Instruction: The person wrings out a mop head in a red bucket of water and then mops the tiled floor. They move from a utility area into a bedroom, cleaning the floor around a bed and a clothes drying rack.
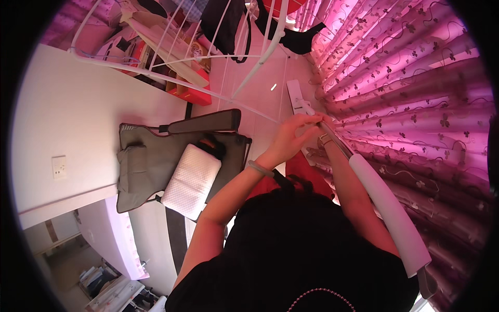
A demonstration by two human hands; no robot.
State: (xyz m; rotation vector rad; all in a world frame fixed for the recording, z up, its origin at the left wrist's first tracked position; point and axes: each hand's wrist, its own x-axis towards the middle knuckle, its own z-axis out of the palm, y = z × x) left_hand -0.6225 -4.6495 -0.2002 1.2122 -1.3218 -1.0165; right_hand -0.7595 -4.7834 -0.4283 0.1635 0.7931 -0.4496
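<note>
A long mop [387,205] with a thick white handle and a metal pole slants from beside my right arm toward the floor. Its narrow, flat white head [296,94] lies on the floor near the curtain. My left hand [292,136] is closed at the fingertips round the lower pole, and a grey band circles that wrist. Close against it at the pole is my right hand [318,132], its fingers mostly hidden behind the left hand and the pole. A thin bracelet shows on the right wrist.
Pink patterned curtains [400,78] hang along the right. Ahead stands a white drying rack [231,98] with dark clothes on it. To the left, a grey folding chair [150,171] carries a white pillow [191,179]. Beyond are a red box [195,96] and piled belongings.
</note>
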